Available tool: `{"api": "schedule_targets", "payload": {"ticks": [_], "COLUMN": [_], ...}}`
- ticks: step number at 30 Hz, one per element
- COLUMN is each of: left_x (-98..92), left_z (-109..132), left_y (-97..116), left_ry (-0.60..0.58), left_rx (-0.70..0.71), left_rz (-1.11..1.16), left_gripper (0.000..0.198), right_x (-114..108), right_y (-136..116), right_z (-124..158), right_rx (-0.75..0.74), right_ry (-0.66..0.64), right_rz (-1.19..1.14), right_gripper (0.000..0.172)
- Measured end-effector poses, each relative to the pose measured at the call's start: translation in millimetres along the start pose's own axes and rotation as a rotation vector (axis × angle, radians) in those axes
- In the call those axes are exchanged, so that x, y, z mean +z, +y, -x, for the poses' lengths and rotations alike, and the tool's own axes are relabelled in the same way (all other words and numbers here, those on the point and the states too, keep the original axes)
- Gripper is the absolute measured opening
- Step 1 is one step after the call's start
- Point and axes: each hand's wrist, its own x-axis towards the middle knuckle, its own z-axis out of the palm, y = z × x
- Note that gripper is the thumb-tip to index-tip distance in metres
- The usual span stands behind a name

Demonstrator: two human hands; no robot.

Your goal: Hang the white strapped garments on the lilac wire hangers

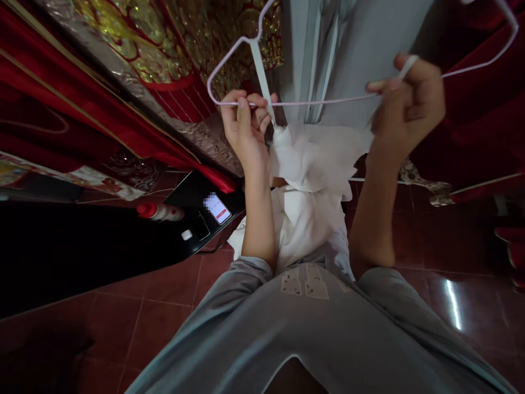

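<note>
A pale pink hanger (320, 102) stretches across the upper part of the head view, its top cut off by the frame. My left hand (248, 120) is closed around its lower bar near the left end. One white strap (261, 68) loops over the hanger's left notch and runs down past my left fingers to a white garment (307, 164), which hangs in loose folds before my body. Slightly blurred, my right hand (410, 104) is raised by the right part of the bar. Another white strap (409, 65) passes around its finger, and the fingers are bent onto it.
Red and gold sequined clothes (184, 44) hang at left, with dark red fabric (471, 148) at right. A black table (102, 246) holds a lit phone (219, 209), a red-capped bottle (159, 212) and a small white case (187, 235). Red tiles (164, 306) cover the floor.
</note>
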Motion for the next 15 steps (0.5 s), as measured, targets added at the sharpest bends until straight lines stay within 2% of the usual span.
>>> {"api": "schedule_targets", "payload": {"ticks": [2, 4, 5, 8, 10, 13, 15], "left_x": [-0.7, -1.6, -1.9, -2.2, -1.9, -0.9, -0.4], "left_z": [0, -1, -1, -3, -4, -4, -4], "left_y": [1, 4, 5, 11, 15, 19, 19], "left_ry": [-0.025, -0.039, -0.039, -0.04, -0.047, -0.029, -0.022], "left_rx": [0.02, 0.022, 0.019, 0.019, 0.018, -0.008, -0.009], "left_rz": [0.012, 0.029, 0.034, 0.05, 0.048, 0.018, 0.023], "left_gripper": [0.022, 0.024, 0.025, 0.029, 0.031, 0.03, 0.03], "right_x": [-12, -28, -36, -59, -69, -75, -74], "right_y": [-1, -4, -7, -15, -20, -20, -16], "right_z": [-9, -18, -22, -35, -44, -57, -66], "right_rx": [-0.036, -0.032, -0.012, 0.097, 0.179, 0.287, 0.305], "right_ry": [0.03, 0.121, 0.19, 0.37, 0.363, 0.213, 0.105], "right_rz": [-0.025, -0.042, -0.037, 0.026, 0.042, 0.056, 0.122], "right_gripper": [0.034, 0.048, 0.048, 0.032, 0.027, 0.025, 0.023]}}
